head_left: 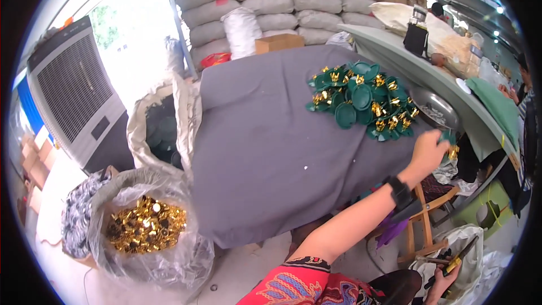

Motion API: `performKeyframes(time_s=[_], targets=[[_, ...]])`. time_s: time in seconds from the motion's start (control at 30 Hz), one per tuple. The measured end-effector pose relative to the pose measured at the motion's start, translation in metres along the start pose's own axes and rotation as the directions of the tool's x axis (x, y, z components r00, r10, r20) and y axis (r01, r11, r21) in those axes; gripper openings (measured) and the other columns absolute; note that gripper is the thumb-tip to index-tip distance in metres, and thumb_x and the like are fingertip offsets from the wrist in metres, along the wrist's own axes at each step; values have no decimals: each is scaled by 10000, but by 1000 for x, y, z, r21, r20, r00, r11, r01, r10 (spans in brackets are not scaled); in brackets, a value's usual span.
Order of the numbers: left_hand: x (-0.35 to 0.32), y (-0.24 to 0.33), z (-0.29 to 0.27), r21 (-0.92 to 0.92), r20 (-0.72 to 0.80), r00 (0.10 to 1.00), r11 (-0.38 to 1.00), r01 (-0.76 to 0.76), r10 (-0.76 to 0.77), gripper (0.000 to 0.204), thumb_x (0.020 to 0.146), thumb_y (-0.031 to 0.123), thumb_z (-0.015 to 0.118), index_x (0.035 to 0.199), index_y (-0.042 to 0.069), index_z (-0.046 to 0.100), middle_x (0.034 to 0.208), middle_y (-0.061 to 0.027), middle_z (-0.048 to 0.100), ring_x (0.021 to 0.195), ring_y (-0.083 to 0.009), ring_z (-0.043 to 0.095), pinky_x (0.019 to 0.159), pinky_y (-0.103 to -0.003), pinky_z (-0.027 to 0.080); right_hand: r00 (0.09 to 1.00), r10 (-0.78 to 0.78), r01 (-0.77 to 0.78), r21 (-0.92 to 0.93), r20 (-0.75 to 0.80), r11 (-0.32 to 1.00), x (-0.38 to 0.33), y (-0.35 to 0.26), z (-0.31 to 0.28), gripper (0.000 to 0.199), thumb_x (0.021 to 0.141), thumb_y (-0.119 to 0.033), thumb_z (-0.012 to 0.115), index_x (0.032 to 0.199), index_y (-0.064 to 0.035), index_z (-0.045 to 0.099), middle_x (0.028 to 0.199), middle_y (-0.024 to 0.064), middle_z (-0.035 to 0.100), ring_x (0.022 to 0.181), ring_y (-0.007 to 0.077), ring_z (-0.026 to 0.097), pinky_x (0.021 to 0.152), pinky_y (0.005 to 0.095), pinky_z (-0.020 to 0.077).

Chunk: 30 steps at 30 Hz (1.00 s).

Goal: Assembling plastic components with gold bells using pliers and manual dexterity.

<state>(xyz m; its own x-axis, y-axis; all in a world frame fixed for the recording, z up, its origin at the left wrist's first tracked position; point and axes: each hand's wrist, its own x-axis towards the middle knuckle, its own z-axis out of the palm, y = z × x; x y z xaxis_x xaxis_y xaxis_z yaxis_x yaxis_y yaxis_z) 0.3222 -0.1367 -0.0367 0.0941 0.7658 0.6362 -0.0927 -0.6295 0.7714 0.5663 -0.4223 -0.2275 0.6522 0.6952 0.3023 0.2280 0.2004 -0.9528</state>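
My left hand [427,155], with a dark band on its wrist, reaches to the table's right edge. Its fingers are closed on a green plastic piece with a gold fitting [453,151], partly hidden by the hand. Low on the right, my right hand [440,284] grips a yellow-and-black hand tool [453,264] with a long dark tip; its exact kind is unclear. Beyond my left hand lies a heap of green discs [361,97], many with gold fittings. Beside the heap, a metal bowl [439,107] contains small silvery parts.
A grey cloth [254,152] covers the table. At left stand a clear bag of gold fittings [148,226], a woven sack of green pieces [164,127] and an air cooler [73,96]. A wooden stool frame [424,214] and an open white sack [471,271] are at lower right.
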Motion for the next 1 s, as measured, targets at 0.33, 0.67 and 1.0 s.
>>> performKeyframes(time_s=[0.33, 0.67, 1.0], targets=[[-146, -126, -52, -343, 103, 443, 386, 856, -891, 224, 959, 164, 552, 1099, -10, 572, 898, -132, 685, 642, -233, 689, 508, -298, 555, 966, -116, 150, -135, 232, 980, 25, -65, 92, 738, 626, 25, 643, 1329, 49, 424, 1249, 137, 503, 1118, 234, 552, 942, 326, 463], [-164, -142, 0, -138, 287, 503, 485, 864, -815, 196, 979, 204, 532, 1015, 30, 614, 810, -82, 688, 512, -167, 650, 401, -228, 462, 882, -294, 328, -32, 368, 944, 61, -117, 133, 581, 619, 8, 592, 1193, 11, 506, 1147, 113, 473, 939, 200, 588, 796, 305, 511], [-159, -165, 15, -151, 217, 555, 534, 832, -803, 178, 965, 169, 548, 961, 21, 647, 699, -51, 659, 425, -118, 583, 346, -223, 387, 744, -416, 606, -265, 524, 750, 97, -90, 185, 551, 617, 13, 605, 1160, 19, 513, 1149, 157, 471, 1053, 325, 520, 900, 347, 458]])
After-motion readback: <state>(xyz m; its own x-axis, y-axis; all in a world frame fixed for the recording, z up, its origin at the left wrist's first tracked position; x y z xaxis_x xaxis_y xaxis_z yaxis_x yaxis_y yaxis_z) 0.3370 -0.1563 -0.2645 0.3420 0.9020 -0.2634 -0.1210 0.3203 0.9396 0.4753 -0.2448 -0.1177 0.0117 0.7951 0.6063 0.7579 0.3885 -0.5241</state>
